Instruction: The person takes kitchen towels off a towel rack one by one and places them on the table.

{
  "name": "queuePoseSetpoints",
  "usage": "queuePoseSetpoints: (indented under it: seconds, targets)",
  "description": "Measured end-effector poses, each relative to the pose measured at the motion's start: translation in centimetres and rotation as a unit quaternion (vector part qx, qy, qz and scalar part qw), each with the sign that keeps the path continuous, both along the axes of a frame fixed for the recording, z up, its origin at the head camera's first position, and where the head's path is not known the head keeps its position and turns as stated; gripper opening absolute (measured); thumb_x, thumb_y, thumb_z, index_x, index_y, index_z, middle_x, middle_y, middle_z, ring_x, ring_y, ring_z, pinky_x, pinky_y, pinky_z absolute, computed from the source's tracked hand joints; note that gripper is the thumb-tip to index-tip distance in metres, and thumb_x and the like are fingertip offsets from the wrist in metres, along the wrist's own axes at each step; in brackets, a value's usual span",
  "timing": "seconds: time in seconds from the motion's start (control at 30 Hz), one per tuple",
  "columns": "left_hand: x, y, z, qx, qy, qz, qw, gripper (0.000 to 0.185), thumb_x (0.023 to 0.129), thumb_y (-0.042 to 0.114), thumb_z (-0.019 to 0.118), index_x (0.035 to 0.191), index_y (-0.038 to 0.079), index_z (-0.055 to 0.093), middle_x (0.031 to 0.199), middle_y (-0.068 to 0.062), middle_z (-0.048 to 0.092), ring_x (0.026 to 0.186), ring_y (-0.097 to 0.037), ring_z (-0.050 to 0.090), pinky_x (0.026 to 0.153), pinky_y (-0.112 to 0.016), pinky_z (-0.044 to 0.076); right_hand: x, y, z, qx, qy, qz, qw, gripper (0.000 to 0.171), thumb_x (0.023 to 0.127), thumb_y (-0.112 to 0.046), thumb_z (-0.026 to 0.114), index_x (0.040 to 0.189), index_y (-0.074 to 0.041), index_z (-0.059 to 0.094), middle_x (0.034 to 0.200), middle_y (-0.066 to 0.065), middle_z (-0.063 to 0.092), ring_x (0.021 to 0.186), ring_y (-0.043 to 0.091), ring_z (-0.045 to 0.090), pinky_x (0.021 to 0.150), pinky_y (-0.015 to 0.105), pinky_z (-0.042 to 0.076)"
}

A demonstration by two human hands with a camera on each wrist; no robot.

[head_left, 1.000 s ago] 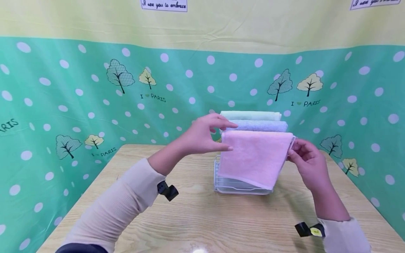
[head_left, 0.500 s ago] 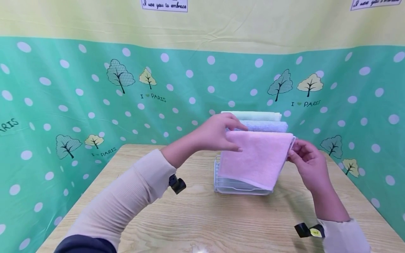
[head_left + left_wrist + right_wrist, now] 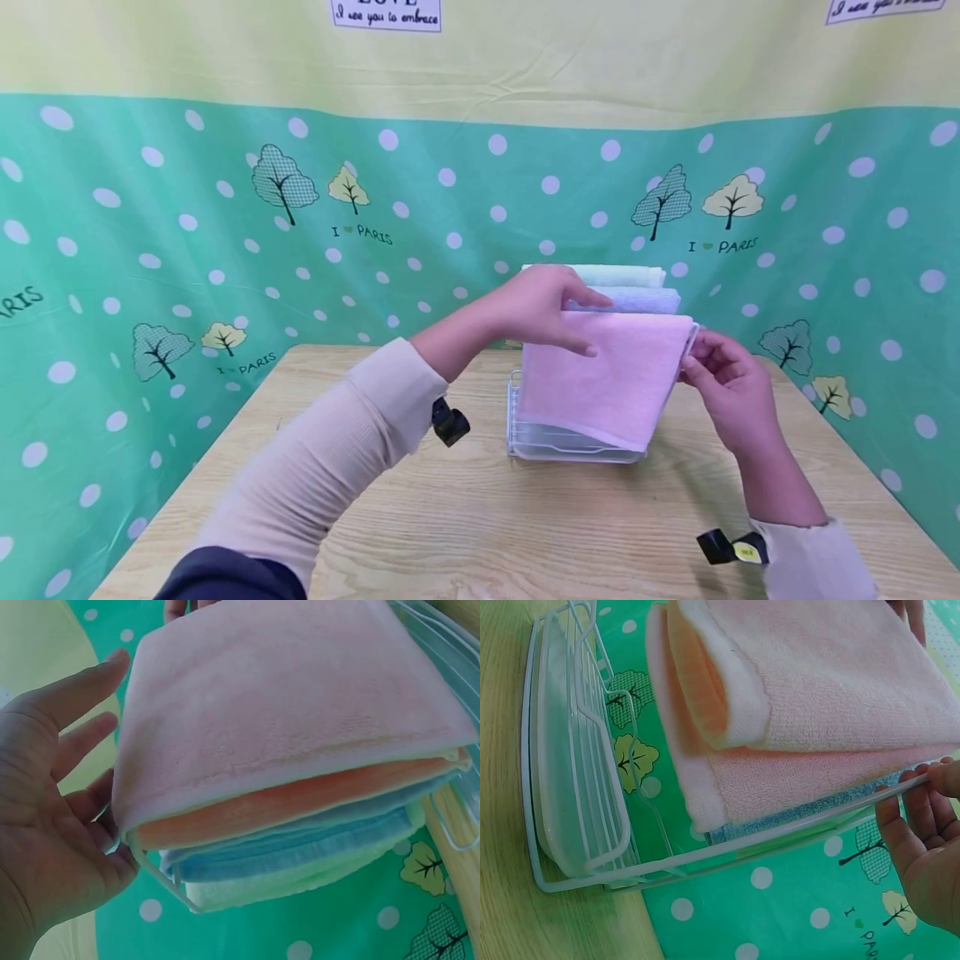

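Observation:
A pink towel hangs at the front of a white wire rack. Behind it hang a light blue towel and a pale green towel. My left hand is at the pink towel's upper left corner, thumb in front and fingers extended above the top edge. In the left wrist view its fingers are spread beside the towel's edge; firm contact cannot be made out. My right hand pinches the rack's side rod between thumb and fingers, at the towels' right.
A clear tray sits in the rack's base. The rack stands on a wooden table, near its back edge. A green and yellow printed curtain surrounds the table behind and at both sides.
My left hand has moved rightward along the top of the pink towel. The right hand keeps its hold on the rack, and the towels look unchanged.

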State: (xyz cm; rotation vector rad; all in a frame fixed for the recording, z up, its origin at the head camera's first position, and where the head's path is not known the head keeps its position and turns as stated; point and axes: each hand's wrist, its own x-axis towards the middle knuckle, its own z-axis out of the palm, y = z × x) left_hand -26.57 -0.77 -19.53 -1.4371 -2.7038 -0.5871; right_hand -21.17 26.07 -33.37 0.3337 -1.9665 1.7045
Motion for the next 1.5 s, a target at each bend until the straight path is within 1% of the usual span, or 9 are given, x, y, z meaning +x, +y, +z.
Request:
queuePoseSetpoints:
  seconds: [0.17,0.37,0.6,0.7,0.9,1.07,1.17,1.3,1.5]
  targets:
    - [-0.3,0.8,0.4,-0.005,-0.027,0.005,0.9996,0.05,0.077,0.027,0.084,0.124,0.018,0.069,0.106,0.006,0.069,0.079,-0.011,0.053,0.064,-0.021,0.044,0.0,0.0,0.0,-0.003,0.002,0.0,1.0,0.027,0.095,-0.003,0.061,0.122,0.002,0.059,0.1,0.006,0.058,0.088,0.016,0.057,0.075,0.017,0.054]
    - [-0.9,1.9,0.5,-0.008,-0.035,0.005,0.9993,0.046,0.075,0.02,0.086,0.119,0.019,0.072,0.09,0.005,0.067,0.079,-0.009,0.055,0.066,-0.02,0.047,0.0,-0.1,0.0,-0.005,-0.001,-0.005,1.0,0.028,0.095,-0.003,0.061,0.122,0.001,0.06,0.1,0.006,0.059,0.088,0.015,0.057,0.074,0.017,0.054]
    - [-1.0,3.1,0.1,-0.014,-0.055,-0.004,0.9984,0.035,0.085,0.026,0.078,0.119,0.019,0.073,0.064,0.003,0.05,0.059,-0.007,0.041,0.057,-0.019,0.035,0.1,-0.3,0.0,-0.011,-0.002,-0.01,1.0,0.028,0.095,-0.004,0.061,0.122,0.001,0.06,0.099,0.005,0.059,0.087,0.015,0.057,0.074,0.017,0.054]
    - [-0.9,3.4,0.0,-0.016,-0.052,-0.001,0.9985,0.034,0.087,0.024,0.076,0.12,0.019,0.072,0.061,0.003,0.041,0.055,-0.007,0.034,0.055,-0.02,0.031,0.1,-0.3,-0.1,-0.016,-0.002,-0.006,1.0,0.028,0.095,-0.003,0.061,0.122,0.002,0.06,0.099,0.006,0.059,0.088,0.016,0.057,0.074,0.017,0.055]
    - [-0.8,3.7,-0.2,0.001,-0.053,0.01,0.9986,0.033,0.087,0.022,0.076,0.119,0.017,0.072,0.058,0.002,0.036,0.053,-0.008,0.03,0.053,-0.02,0.029,0.2,-0.2,-0.2,-0.015,-0.005,-0.01,1.0,0.029,0.095,-0.004,0.062,0.123,0.0,0.061,0.099,0.005,0.058,0.087,0.015,0.057,0.074,0.017,0.055]
    - [-0.9,3.8,-0.2,0.012,-0.047,0.018,0.9986,0.031,0.085,0.022,0.078,0.115,0.019,0.074,0.057,0.002,0.042,0.054,-0.008,0.033,0.053,-0.02,0.031,0.2,-0.2,-0.2,-0.014,-0.007,-0.013,1.0,0.029,0.095,-0.004,0.062,0.123,0.0,0.061,0.099,0.005,0.059,0.087,0.015,0.057,0.074,0.018,0.055]
    - [-1.0,3.8,-0.2,0.02,-0.047,0.013,0.9986,0.029,0.085,0.02,0.078,0.114,0.018,0.075,0.059,0.004,0.052,0.055,-0.008,0.037,0.054,-0.019,0.033,0.2,-0.2,-0.1,-0.019,-0.007,-0.012,1.0,0.028,0.094,-0.003,0.062,0.122,-0.001,0.061,0.098,0.005,0.058,0.087,0.015,0.057,0.074,0.017,0.055]
    - [-1.1,3.8,-0.1,0.032,-0.05,0.001,0.9982,0.026,0.085,0.015,0.078,0.111,0.017,0.076,0.073,0.009,0.068,0.059,-0.008,0.044,0.057,-0.019,0.039,0.0,-0.2,-0.1,-0.025,-0.003,-0.007,1.0,0.027,0.094,-0.002,0.061,0.121,0.001,0.061,0.097,0.006,0.058,0.086,0.016,0.057,0.074,0.017,0.054]
    - [-1.3,3.5,0.4,0.037,-0.043,-0.01,0.9984,0.021,0.087,0.014,0.075,0.108,0.016,0.076,0.095,0.01,0.073,0.08,-0.005,0.058,0.072,-0.016,0.046,0.0,-0.2,0.0,-0.027,-0.004,-0.006,1.0,0.027,0.094,-0.001,0.061,0.121,0.002,0.061,0.096,0.006,0.058,0.085,0.016,0.057,0.074,0.017,0.055]
